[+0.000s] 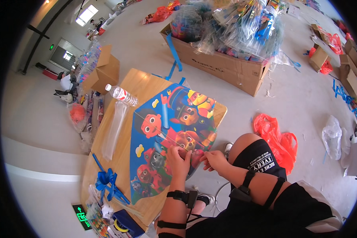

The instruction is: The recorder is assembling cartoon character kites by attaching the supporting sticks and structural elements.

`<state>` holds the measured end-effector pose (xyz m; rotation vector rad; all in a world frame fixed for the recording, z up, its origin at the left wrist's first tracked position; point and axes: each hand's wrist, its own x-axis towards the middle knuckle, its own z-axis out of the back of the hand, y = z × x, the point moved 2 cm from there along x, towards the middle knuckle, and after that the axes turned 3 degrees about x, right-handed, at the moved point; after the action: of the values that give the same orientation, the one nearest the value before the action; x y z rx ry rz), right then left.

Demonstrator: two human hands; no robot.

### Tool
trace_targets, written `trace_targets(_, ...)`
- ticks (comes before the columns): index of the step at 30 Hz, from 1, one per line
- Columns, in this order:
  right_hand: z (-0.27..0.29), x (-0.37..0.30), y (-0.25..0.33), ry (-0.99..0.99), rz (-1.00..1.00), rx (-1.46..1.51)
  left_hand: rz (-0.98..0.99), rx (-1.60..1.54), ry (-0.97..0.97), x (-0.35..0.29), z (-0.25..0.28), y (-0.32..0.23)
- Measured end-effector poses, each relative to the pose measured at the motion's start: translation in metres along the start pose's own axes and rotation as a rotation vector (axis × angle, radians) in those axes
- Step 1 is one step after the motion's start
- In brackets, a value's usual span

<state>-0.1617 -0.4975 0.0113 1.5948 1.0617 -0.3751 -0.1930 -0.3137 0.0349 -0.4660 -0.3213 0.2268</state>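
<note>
Black shorts (250, 151) carry white lettering (261, 160), below a black top (291, 210) with a pale panel (325, 200). Black straps (274, 193) ring both forearms (177, 210), bearing dark boxy modules (240, 193).

The cartoon sheet (171, 133) is blue with multicoloured characters (yellow clouds too), the plastic bag (274, 138) orange-red.

Blue cartoon-print sheet (150, 137), spread picture-up on wooden table (141, 82).

Left hand (179, 159) and right hand (214, 160) at the cartoon sheet (166, 137) — a bottle (122, 95) just beside it.
</note>
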Motion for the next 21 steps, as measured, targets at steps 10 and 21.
trace_targets(10,0.001,0.002,-0.001,-0.077,0.019,-0.027,-0.042,0.059,-0.012,-0.011,0.004,-0.012)
trace_targets(21,0.0,0.001,-0.003,-0.091,0.122,-0.021,-0.144,0.125,0.18,-0.029,0.028,-0.033)
